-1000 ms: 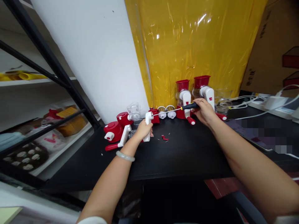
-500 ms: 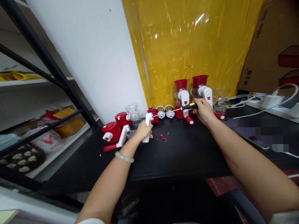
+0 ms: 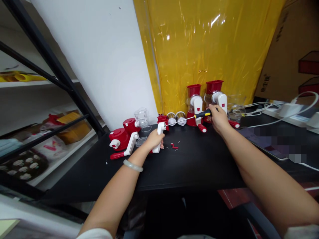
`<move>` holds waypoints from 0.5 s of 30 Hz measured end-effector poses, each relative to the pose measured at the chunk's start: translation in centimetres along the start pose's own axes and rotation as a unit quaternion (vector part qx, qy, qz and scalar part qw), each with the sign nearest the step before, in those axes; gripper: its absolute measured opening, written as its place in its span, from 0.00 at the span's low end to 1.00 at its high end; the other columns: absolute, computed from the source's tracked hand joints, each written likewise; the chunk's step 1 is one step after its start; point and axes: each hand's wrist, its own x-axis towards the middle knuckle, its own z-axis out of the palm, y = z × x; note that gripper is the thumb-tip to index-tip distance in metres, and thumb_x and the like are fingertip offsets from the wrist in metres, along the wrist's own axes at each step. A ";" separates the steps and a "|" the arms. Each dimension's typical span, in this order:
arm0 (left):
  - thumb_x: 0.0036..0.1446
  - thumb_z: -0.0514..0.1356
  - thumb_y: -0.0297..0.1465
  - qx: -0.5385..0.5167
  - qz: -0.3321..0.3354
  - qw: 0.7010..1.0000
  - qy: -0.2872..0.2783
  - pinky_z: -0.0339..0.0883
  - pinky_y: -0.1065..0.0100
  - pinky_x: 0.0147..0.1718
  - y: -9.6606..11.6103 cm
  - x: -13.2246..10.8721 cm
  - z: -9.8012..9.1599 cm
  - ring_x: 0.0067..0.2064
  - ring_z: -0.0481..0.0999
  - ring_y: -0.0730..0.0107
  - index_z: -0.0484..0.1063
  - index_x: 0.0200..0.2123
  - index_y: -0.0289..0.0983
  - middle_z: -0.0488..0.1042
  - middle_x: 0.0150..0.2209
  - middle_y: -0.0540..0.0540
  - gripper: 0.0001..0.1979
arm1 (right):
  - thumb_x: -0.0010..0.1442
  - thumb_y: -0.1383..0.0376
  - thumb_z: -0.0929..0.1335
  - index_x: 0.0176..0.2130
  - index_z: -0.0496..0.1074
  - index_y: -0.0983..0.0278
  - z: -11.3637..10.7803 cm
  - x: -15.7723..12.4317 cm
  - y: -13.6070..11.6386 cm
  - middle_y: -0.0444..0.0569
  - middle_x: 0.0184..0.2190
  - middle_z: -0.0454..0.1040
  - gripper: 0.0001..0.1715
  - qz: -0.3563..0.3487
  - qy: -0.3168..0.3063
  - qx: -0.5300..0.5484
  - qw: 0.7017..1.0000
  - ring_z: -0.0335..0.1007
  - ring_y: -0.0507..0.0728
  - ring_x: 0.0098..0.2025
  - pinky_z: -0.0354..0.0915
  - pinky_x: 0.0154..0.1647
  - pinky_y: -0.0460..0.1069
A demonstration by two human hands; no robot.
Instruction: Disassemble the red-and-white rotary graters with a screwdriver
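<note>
My left hand (image 3: pixel 155 138) is closed around a white crank handle (image 3: pixel 161 127), holding it upright above the black table. My right hand (image 3: pixel 217 118) grips a screwdriver (image 3: pixel 203 114) with a black and yellow handle. Its long shaft points left, and the tip meets the top end of the crank handle. Small red parts (image 3: pixel 174 146) and several tiny screws lie on the table just right of my left hand. Another white crank with a red grip (image 3: pixel 127 150) lies to the left. Whether the tip sits in a screw is too small to tell.
Two red and white rotary graters (image 3: pixel 196 103) stand at the back, beside two drum blades (image 3: pixel 180 118). Red bases (image 3: pixel 119 139) and a clear hopper (image 3: pixel 141 118) are at left. A tablet (image 3: pixel 264 142), cables and a power strip (image 3: pixel 286 111) lie at right.
The top of the crank handle has tilted slightly to the right, and the screwdriver has shifted a little right and down with my right hand. Both hands keep their holds.
</note>
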 end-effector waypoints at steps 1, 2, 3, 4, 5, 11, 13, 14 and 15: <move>0.56 0.55 0.22 -0.007 0.001 1.000 0.002 0.70 0.67 0.19 0.0 0.0 0.0 0.15 0.70 0.68 0.60 0.38 0.39 0.67 0.17 0.56 0.08 | 0.50 0.47 0.73 0.30 0.66 0.58 0.2 -0.1 -0.2 0.39 0.21 0.63 0.21 0.011 0.002 0.021 1.000 0.57 0.49 0.18 0.57 0.16 0.46; 0.56 0.55 0.22 -0.014 0.002 1.000 0.003 0.70 0.67 0.19 0.1 0.0 -0.1 0.15 0.70 0.68 0.60 0.38 0.39 0.67 0.17 0.56 0.08 | 0.48 0.50 0.74 0.31 0.67 0.58 0.5 -0.2 -0.5 0.40 0.24 0.66 0.19 0.023 0.007 0.043 0.999 0.60 0.49 0.20 0.59 0.17 0.46; 0.56 0.55 0.22 -0.021 0.003 1.000 0.004 0.70 0.67 0.19 0.1 -0.1 -0.1 0.15 0.69 0.68 0.60 0.38 0.39 0.67 0.17 0.56 0.08 | 0.46 0.53 0.74 0.31 0.67 0.59 0.6 -0.3 -0.8 0.41 0.26 0.67 0.18 0.032 0.012 0.064 0.997 0.62 0.49 0.22 0.60 0.18 0.45; 0.56 0.54 0.22 -0.027 0.003 1.000 0.003 0.70 0.67 0.18 0.2 -0.1 -0.1 0.15 0.69 0.68 0.60 0.37 0.39 0.67 0.16 0.56 0.08 | 0.45 0.55 0.74 0.30 0.67 0.59 0.7 -0.5 -1.0 0.41 0.28 0.68 0.17 0.037 0.007 0.085 0.996 0.64 0.49 0.24 0.62 0.19 0.45; 0.56 0.54 0.22 -0.031 0.002 1.000 0.002 0.69 0.67 0.18 0.3 -0.2 0.0 0.15 0.69 0.69 0.60 0.37 0.39 0.67 0.16 0.56 0.08 | 0.45 0.57 0.74 0.29 0.66 0.59 0.7 -0.6 -1.2 0.41 0.28 0.68 0.16 0.040 0.000 0.105 0.994 0.64 0.49 0.25 0.62 0.20 0.45; 0.56 0.54 0.22 -0.036 -0.003 0.999 0.000 0.69 0.69 0.18 0.7 -0.5 0.4 0.14 0.67 0.70 0.60 0.36 0.38 0.66 0.16 0.56 0.07 | 0.57 0.45 0.68 0.28 0.65 0.58 0.1 -0.6 -0.8 0.39 0.18 0.60 0.22 0.023 0.042 0.030 0.998 0.56 0.50 0.17 0.55 0.14 0.47; 0.56 0.54 0.22 -0.039 0.005 0.999 0.008 0.68 0.69 0.17 0.7 -0.5 0.3 0.14 0.67 0.70 0.60 0.37 0.39 0.66 0.16 0.57 0.08 | 0.57 0.40 0.68 0.28 0.65 0.58 0.0 -0.5 -0.5 0.38 0.15 0.57 0.25 0.024 0.047 -0.002 0.999 0.54 0.50 0.15 0.53 0.14 0.47; 0.56 0.54 0.22 -0.039 0.009 0.999 0.012 0.68 0.69 0.17 0.7 -0.5 0.2 0.14 0.67 0.70 0.60 0.38 0.39 0.66 0.16 0.57 0.08 | 0.56 0.40 0.70 0.29 0.65 0.58 0.1 -0.5 -0.3 0.37 0.15 0.57 0.26 0.030 0.036 0.001 0.999 0.54 0.50 0.15 0.54 0.14 0.47; 0.56 0.54 0.22 -0.037 0.014 0.999 0.015 0.68 0.69 0.17 0.7 -0.4 0.1 0.14 0.67 0.70 0.60 0.38 0.39 0.66 0.16 0.57 0.08 | 0.54 0.40 0.72 0.29 0.64 0.58 0.2 -0.5 -0.2 0.37 0.15 0.57 0.27 0.036 0.022 0.015 0.999 0.54 0.49 0.15 0.56 0.15 0.46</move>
